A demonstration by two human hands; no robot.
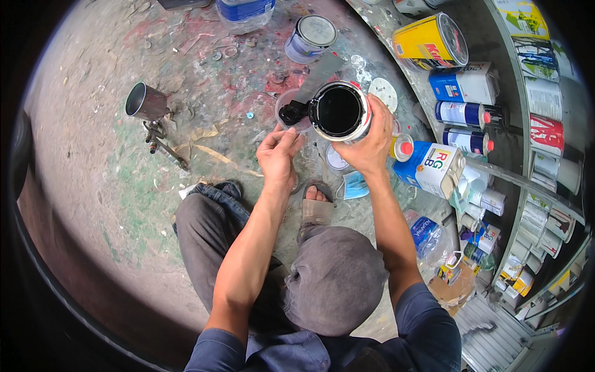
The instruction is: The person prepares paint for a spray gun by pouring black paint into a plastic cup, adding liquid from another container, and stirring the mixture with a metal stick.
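Note:
My right hand point(373, 139) is wrapped round the side of an open paint can point(361, 129). The can is tilted left, and black paint point(338, 110) fills its mouth. Against its left rim, my left hand point(279, 154) grips a small clear plastic cup point(284, 102) by its near side. A black mass of paint point(293, 113) shows between the can's rim and the cup. A flat grey strip point(321, 74) slants up and away from the cup; whether it rests inside or behind is unclear.
Left on the floor stands a spray gun point(155, 131) with a dark cup. Beyond the can are a closed paint can point(311, 38) and a large plastic bottle point(245, 13). A blue face mask point(356, 185) lies near my foot. Shelves point(524, 133) with cans and bottles line the right.

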